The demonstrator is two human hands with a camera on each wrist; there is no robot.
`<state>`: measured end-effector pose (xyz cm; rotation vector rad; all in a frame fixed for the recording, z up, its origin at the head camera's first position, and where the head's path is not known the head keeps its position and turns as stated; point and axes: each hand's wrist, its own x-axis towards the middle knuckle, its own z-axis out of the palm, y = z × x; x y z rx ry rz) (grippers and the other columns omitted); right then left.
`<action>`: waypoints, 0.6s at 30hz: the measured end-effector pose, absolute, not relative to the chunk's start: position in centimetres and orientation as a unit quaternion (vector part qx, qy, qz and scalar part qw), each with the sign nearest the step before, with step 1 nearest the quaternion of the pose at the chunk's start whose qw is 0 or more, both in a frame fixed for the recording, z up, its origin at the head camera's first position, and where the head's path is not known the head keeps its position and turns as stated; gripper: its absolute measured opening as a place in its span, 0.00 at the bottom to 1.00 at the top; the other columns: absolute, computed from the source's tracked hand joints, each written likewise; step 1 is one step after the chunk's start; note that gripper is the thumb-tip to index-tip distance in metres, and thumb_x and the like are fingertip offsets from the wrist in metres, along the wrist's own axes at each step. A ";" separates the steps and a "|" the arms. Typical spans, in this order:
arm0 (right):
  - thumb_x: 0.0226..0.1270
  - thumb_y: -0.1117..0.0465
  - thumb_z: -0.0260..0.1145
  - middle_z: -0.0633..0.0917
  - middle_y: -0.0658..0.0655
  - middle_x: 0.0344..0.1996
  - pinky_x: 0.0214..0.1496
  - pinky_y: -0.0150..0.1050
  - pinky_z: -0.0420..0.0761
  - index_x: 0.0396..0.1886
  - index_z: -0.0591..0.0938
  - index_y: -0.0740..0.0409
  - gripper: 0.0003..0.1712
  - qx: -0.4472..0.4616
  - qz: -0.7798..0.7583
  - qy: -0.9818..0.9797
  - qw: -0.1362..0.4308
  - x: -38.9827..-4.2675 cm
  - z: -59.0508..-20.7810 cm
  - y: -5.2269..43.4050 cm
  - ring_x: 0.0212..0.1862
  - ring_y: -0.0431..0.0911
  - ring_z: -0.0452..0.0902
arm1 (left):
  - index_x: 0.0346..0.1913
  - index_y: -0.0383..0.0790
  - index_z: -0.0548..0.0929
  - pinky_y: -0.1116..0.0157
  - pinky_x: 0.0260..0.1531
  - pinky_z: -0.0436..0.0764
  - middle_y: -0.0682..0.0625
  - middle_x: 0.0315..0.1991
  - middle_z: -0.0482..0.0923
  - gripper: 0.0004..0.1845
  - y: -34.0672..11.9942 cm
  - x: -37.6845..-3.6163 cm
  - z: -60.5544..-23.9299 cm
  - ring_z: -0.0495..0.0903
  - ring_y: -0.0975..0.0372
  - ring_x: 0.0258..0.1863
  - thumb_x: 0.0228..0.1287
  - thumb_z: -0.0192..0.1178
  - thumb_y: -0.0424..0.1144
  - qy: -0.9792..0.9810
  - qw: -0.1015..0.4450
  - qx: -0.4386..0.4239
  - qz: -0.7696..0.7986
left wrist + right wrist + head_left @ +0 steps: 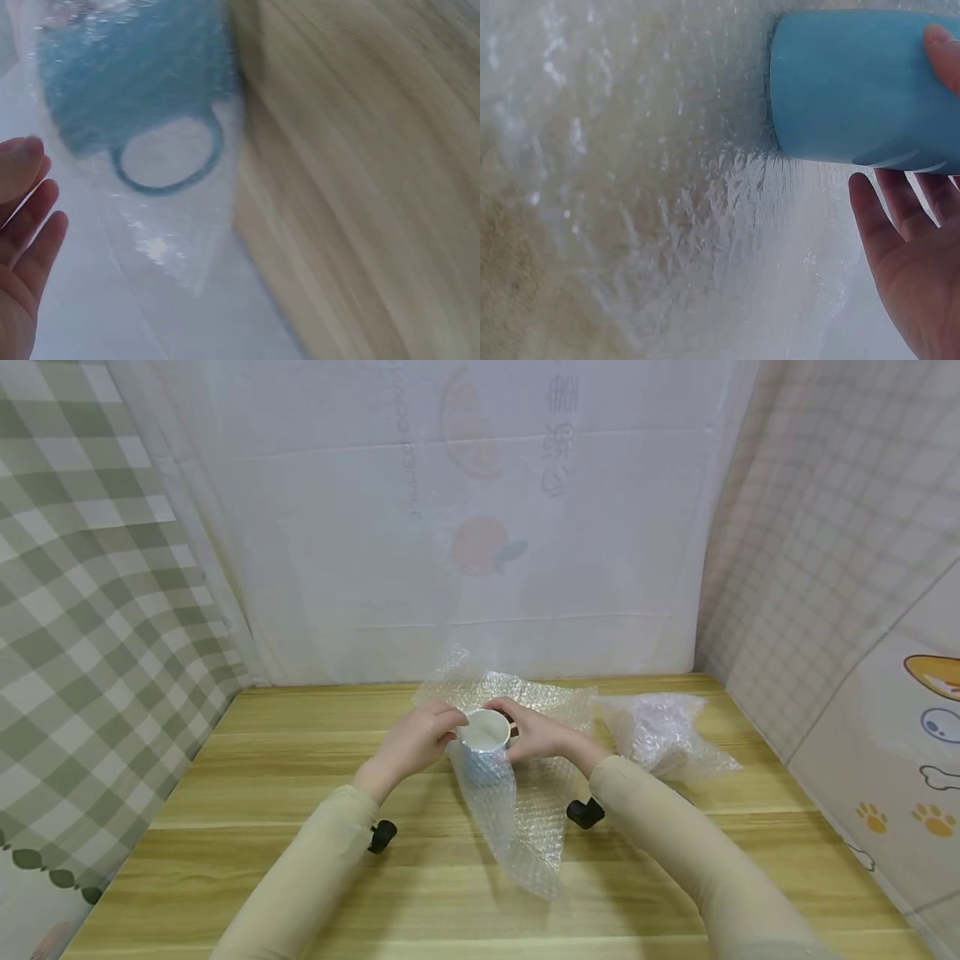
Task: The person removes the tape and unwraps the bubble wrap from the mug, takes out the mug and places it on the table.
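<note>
A blue mug (485, 732) with a white inside stands on a sheet of bubble wrap (519, 827) at the middle of the wooden table (247, 860). My left hand (416, 741) is at the mug's left, its thumb by the rim. In the left wrist view its fingers (26, 225) are straight and just apart from the wrap-covered mug (127, 82), whose handle shows through. My right hand (538, 735) cups the mug's right side. The right wrist view shows its thumb tip (941, 41) on the mug (855, 82) and its fingers (896, 255) beneath.
A second crumpled wad of bubble wrap (662, 732) lies to the right, near the patterned wall. White and checked cloth screens enclose the table on three sides. Bare wood lies to the left and along the front edge.
</note>
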<state>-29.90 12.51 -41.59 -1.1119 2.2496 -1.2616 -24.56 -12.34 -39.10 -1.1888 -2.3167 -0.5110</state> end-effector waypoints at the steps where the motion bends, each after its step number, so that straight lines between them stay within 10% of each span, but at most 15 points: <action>1: 0.50 0.73 0.74 0.71 0.65 0.61 0.63 0.51 0.74 0.70 0.59 0.69 0.49 -0.392 -0.444 0.789 0.164 -30.0 -41.7 12.5 0.60 0.57 0.69 | 0.41 0.35 0.85 0.61 0.44 0.83 0.46 0.41 0.84 0.15 -12.3 -24.4 -38.9 0.81 0.53 0.44 0.49 0.71 0.21 -0.850 0.238 -0.431 -0.188; 18: 0.54 0.75 0.69 0.65 0.60 0.67 0.65 0.43 0.73 0.72 0.57 0.63 0.47 -0.396 -0.446 0.780 0.192 -30.3 -41.9 12.7 0.65 0.50 0.65 | 0.42 0.42 0.87 0.62 0.46 0.81 0.52 0.43 0.83 0.13 -7.8 -23.2 -37.3 0.82 0.57 0.45 0.52 0.75 0.34 -0.886 0.136 -0.422 -0.134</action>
